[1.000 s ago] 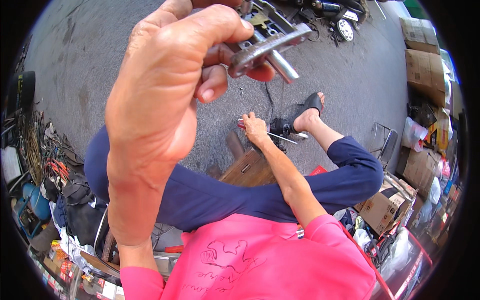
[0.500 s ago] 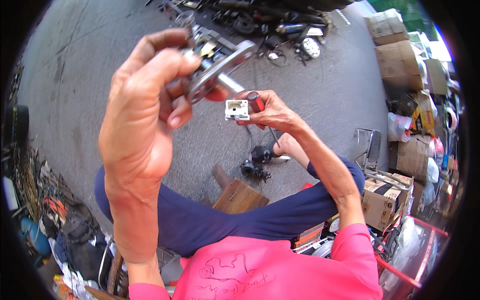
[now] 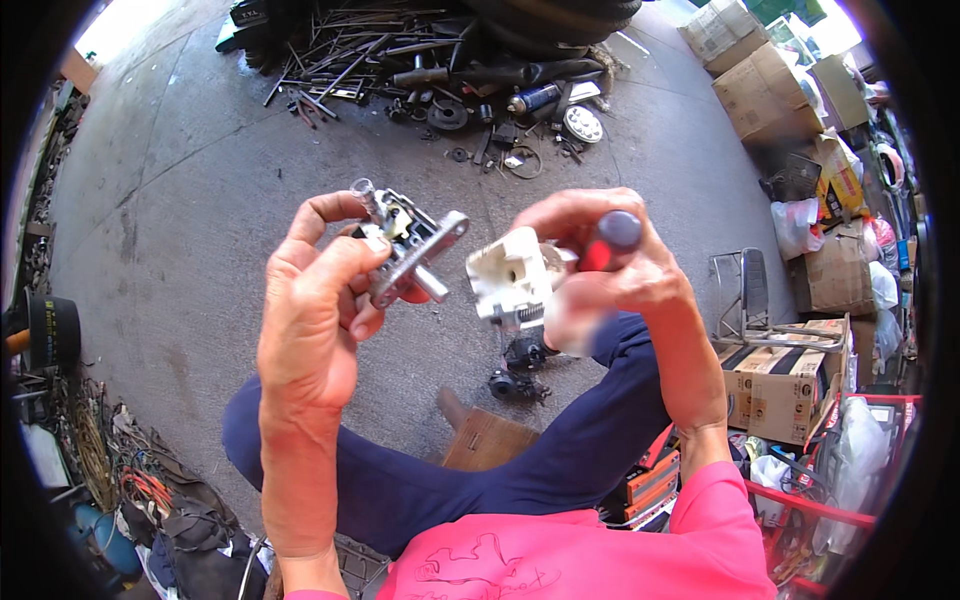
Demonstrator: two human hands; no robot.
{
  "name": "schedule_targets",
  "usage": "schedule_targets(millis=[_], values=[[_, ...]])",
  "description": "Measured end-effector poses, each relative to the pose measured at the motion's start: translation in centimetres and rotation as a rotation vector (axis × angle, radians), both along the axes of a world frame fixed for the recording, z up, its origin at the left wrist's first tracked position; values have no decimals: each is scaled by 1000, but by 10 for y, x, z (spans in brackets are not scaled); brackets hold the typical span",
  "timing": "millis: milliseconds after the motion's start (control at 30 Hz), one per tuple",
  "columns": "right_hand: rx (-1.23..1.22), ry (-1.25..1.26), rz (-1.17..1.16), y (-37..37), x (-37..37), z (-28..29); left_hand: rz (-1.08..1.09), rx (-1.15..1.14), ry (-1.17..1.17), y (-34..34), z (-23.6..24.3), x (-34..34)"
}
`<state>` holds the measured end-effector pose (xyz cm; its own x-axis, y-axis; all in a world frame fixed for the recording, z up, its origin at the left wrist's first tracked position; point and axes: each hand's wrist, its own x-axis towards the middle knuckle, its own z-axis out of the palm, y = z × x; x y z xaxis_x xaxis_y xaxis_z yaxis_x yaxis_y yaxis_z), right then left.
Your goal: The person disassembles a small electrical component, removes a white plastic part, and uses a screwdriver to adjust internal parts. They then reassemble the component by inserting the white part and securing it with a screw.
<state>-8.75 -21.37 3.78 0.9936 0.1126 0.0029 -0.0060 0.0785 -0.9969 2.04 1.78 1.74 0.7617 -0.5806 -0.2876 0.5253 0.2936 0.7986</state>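
Pinched in the left hand (image 3: 318,290), near but apart from the white block (image 3: 512,268) that the right hand (image 3: 657,272) grips along with a screwdriver (image 3: 620,232), the metal part (image 3: 425,255) is best held steady, without bending its spring (image 3: 367,196).

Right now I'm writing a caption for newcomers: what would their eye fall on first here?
Probably the metal mechanism in the left grip, left of centre, and the white housing facing it in the right grip, beside a red handle with a dark end. Next, likely, the bright pink shirt at the bottom and the dark heap of parts at the top.
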Motion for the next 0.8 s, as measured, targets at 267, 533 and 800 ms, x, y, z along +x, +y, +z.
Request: schedule_targets(millis=[267,533,800], values=[[23,24,-314,1,-1,7,-35,44,-14,-11,6,-9],[-55,70,-490,2,2,1,-129,48,30,-19,3,-13],[-19,59,-560,16,6,8,-182,97,5,-20,5,-18]])
